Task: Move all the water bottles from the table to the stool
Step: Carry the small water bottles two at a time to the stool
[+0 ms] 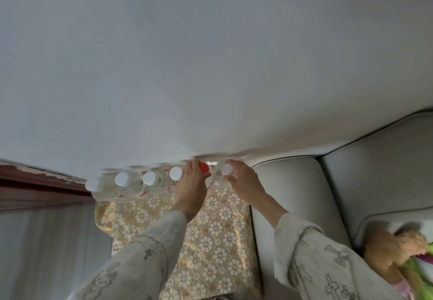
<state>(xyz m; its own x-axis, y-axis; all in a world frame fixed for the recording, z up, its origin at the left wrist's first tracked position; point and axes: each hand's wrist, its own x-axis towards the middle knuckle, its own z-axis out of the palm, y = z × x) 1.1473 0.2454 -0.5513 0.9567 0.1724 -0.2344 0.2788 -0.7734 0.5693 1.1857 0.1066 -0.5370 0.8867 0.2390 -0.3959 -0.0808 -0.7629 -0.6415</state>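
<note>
Several clear water bottles stand in a row along the far edge of a table under a gold floral cloth (210, 229), against a white wall. Most have white caps, like the leftmost bottle (93, 186) and the one beside it (122, 179). My left hand (191, 184) is wrapped around a red-capped bottle (204, 168) near the row's right end. My right hand (243, 182) grips the neck of the white-capped bottle (226, 170) at the far right. Both bottles are still in the row; whether they rest on the cloth is hidden. No stool is in view.
A light grey sofa (293, 194) presses against the table's right side, with a tan plush toy (391, 250) and green fabric on its seat. A dark wooden frame (35, 182) runs along the wall at left, above a pale curtain-like surface.
</note>
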